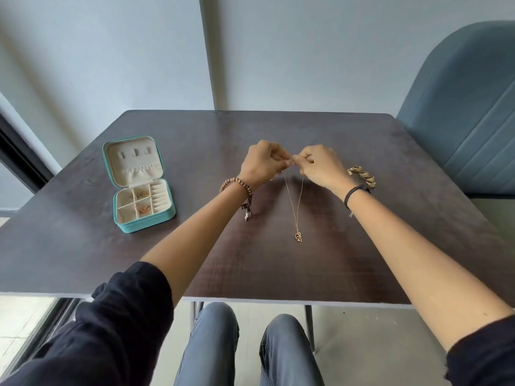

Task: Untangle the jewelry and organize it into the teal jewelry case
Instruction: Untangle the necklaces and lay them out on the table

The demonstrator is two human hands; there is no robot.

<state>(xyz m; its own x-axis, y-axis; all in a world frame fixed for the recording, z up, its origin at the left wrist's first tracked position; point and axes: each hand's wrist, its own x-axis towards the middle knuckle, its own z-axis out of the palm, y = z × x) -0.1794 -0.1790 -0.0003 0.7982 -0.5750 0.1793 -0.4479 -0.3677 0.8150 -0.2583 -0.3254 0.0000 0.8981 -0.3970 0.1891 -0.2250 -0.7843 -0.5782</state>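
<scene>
A thin gold necklace (295,207) hangs in a long loop over the table's middle, its pendant (298,237) at the bottom near the tabletop. My left hand (260,162) and my right hand (320,165) pinch the chain's two ends together at the top, fingertips touching. The teal jewelry case (145,222) lies open at the left, lid tipped back. Small gold pieces sit in two of its cream compartments. Several gold rings (362,174) lie in a row just right of my right hand.
The dark wooden table (250,274) stands against a pale wall. A blue upholstered chair (459,121) is at the right edge. A dark window frame (19,160) runs along the left. My knees show under the near edge.
</scene>
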